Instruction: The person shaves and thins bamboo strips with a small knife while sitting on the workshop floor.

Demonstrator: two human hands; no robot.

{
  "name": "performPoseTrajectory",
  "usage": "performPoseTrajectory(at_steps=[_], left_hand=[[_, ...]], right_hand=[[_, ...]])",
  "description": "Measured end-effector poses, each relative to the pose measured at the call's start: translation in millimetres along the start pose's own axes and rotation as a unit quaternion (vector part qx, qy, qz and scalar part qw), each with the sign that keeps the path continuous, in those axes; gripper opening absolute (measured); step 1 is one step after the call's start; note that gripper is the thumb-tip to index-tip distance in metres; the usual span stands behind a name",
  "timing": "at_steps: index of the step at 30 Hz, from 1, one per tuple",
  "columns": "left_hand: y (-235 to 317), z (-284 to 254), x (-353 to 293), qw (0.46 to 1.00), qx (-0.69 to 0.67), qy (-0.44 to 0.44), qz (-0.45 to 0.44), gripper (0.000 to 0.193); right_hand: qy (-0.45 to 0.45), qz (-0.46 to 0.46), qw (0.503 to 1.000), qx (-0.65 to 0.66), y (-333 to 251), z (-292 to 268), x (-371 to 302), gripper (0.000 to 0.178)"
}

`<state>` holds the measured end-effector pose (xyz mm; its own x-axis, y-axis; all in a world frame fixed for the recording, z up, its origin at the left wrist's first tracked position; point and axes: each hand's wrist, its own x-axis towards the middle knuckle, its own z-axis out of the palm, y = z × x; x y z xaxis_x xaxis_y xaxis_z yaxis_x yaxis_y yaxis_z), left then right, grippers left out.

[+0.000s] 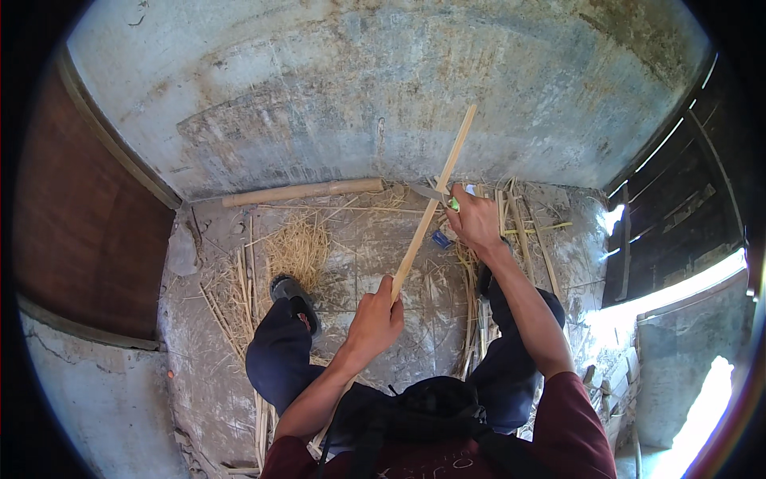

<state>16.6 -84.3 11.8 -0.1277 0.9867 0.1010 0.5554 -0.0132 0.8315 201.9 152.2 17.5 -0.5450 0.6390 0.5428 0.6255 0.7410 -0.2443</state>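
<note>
A long pale strip of split bamboo (pixel 418 239) slants up and away to the right in front of me. My left hand (pixel 373 318) is closed around its near end. In my right hand (pixel 475 219) is a knife with a green handle (pixel 454 204), gripped in closed fingers. The knife's grey blade (pixel 428 191) lies across the strip, a little past its middle. Part of the handle is hidden by my fingers.
A round bamboo pole (pixel 303 192) lies along the foot of the wall (pixel 383 96). Curly shavings (pixel 299 246) are heaped left of centre. More strips (pixel 533 231) lie at the right, near a small blue object (pixel 440 239). My dark shoe (pixel 297 302) rests beside the heap.
</note>
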Motion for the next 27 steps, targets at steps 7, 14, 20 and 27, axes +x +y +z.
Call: performPoseTrajectory(at_steps=[7, 14, 20, 27], left_hand=[[2, -6, -6, 1.0, -0.004, -0.018, -0.004, 0.013], [1, -8, -11, 1.0, 0.001, -0.024, -0.002, 0.015], [-1, -9, -16, 0.999, -0.008, -0.037, -0.02, 0.015], [-4, -8, -20, 0.999, 0.018, -0.03, -0.004, 0.015]], right_hand=[[0.018, 0.039, 0.999, -0.029, 13, 1, 2, 0.029], [0.032, 0.041, 0.998, -0.03, 27, 0, 6, 0.026], [0.039, 0.043, 0.997, -0.058, 39, 3, 6, 0.025], [0.043, 0.141, 0.986, -0.082, 58, 1, 13, 0.024]])
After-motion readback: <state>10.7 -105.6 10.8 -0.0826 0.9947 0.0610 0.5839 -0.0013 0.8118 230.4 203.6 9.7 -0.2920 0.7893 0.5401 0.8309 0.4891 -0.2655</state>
